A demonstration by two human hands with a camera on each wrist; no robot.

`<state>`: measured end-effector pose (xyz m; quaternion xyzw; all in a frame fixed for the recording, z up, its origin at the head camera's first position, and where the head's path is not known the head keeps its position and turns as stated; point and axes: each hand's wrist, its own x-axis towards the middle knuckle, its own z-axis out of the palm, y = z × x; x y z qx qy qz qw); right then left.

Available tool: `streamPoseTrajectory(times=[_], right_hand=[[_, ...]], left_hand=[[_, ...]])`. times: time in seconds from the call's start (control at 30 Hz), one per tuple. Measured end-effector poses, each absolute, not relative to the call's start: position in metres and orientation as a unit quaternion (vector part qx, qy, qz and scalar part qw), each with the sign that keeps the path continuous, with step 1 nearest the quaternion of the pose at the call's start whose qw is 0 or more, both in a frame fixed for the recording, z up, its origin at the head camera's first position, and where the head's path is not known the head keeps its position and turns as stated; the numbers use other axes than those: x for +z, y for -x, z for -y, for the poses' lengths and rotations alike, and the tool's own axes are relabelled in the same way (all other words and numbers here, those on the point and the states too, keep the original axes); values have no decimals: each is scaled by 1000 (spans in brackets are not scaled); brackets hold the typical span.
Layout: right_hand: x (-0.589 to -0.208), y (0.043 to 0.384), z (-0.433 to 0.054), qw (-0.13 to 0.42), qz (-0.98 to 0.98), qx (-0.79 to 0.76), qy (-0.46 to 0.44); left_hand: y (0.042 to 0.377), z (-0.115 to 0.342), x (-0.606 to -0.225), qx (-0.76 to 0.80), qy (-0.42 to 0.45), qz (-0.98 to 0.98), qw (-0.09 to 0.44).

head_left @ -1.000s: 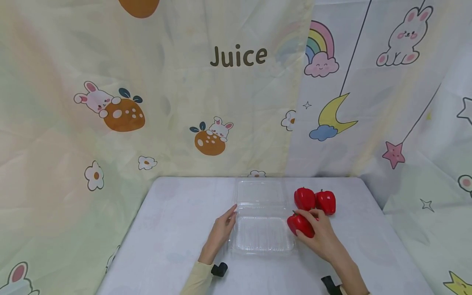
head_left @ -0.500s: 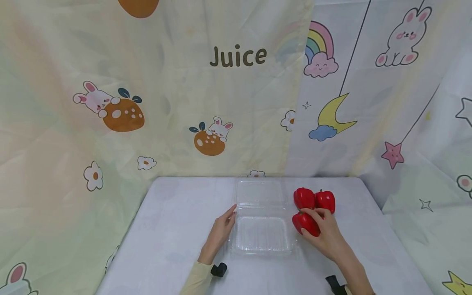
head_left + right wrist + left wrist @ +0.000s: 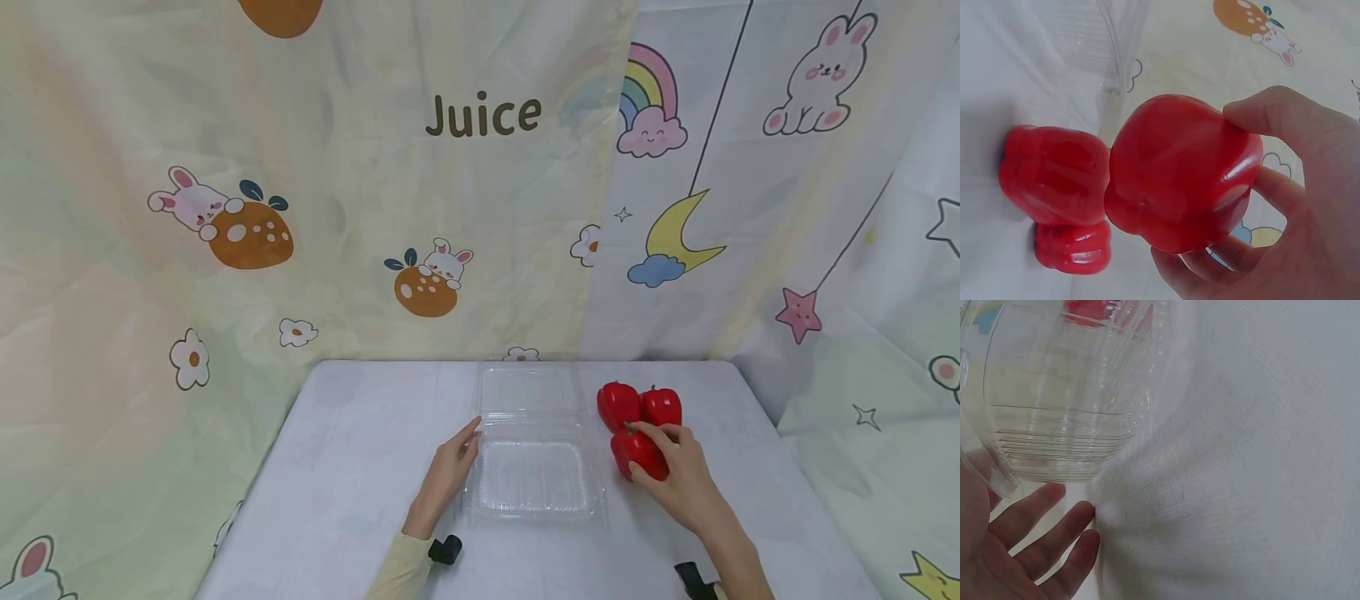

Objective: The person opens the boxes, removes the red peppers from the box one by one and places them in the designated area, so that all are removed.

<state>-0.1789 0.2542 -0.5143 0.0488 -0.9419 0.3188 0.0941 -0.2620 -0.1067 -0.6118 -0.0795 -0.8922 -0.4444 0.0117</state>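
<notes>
My right hand (image 3: 678, 475) grips a red bell pepper (image 3: 637, 456) between thumb and fingers, right of the container. In the right wrist view this bell pepper (image 3: 1179, 175) fills the middle, and my fingers wrap its far side. Two more red bell peppers stand side by side just behind: one on the left (image 3: 618, 406), one on the right (image 3: 662, 407). A clear plastic clamshell container (image 3: 532, 475) lies with its lid folded back. My left hand (image 3: 447, 471) rests at its left edge; in the left wrist view several fingers (image 3: 1054, 540) reach out loosely beside the clear wall.
The container's lid (image 3: 528, 392) lies flat toward the back of the white-covered table (image 3: 360, 483). Behind the table hangs a printed curtain (image 3: 480, 208) with bunnies and the word Juice. Black straps with small mounts (image 3: 445, 550) sit on both wrists.
My right hand has moved right with the bell pepper, away from the container's right edge. The left hand and the container have stayed in place.
</notes>
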Motion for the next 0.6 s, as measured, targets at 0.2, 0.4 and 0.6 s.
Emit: streamPoseTrajectory(times=[0.2, 0.4, 0.6], right_hand=[[-516, 178, -260, 99, 941, 322, -41], [-515, 180, -269, 110, 941, 320, -28], [-515, 182, -277, 110, 943, 313, -11]], left_hand=[[262, 107, -612, -445, 78, 892, 10], [262, 107, -612, -448, 85, 890, 13], [262, 107, -613, -447, 87, 890, 15]])
